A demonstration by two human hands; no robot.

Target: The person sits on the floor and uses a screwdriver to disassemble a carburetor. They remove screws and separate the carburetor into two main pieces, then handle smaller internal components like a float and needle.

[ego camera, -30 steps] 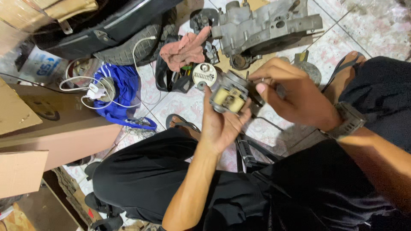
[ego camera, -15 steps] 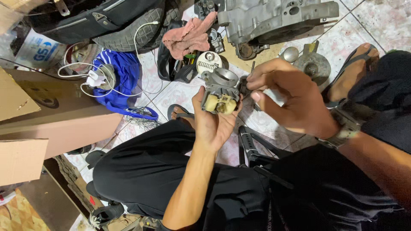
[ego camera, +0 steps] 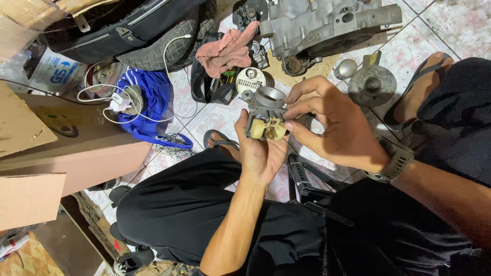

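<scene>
At the far left lie brown cardboard boxes (ego camera: 66, 148), one big and flat, with a dark round mark on its side. Above them stands a white tub (ego camera: 51, 71) with a blue label. Just right of the tub a white charger with a thin white cable (ego camera: 120, 102) rests on a blue cloth with white stripes (ego camera: 151, 102). Behind that, at the top, is a black tyre (ego camera: 163, 48) under a dark seat.

Next comes a pink rag (ego camera: 227, 51) draped over a black bag of tools (ego camera: 209, 87). Just below the rag sits a small round white part (ego camera: 250, 79) with a spring on it.

In the middle, the left hand (ego camera: 261, 153) comes up from the lap and is wrapped around a small grey metal carburetor (ego camera: 266, 112). The part has a round open mouth on top and a pale yellow plastic piece on its front. It is held up in the air above the tiled floor (ego camera: 215, 115), between the knees in black trousers.

The right hand (ego camera: 332, 125) reaches in from the right. Its fingertips (ego camera: 290, 111) pinch the right side of the carburetor, so both hands are clamped on the same part. A grey watch (ego camera: 396, 163) sits on that wrist.

At the top, right of the rag, lies a big grey engine case (ego camera: 327, 25). Right of it is a round metal disc (ego camera: 373, 84), and then a foot in a sandal (ego camera: 424, 87).
</scene>
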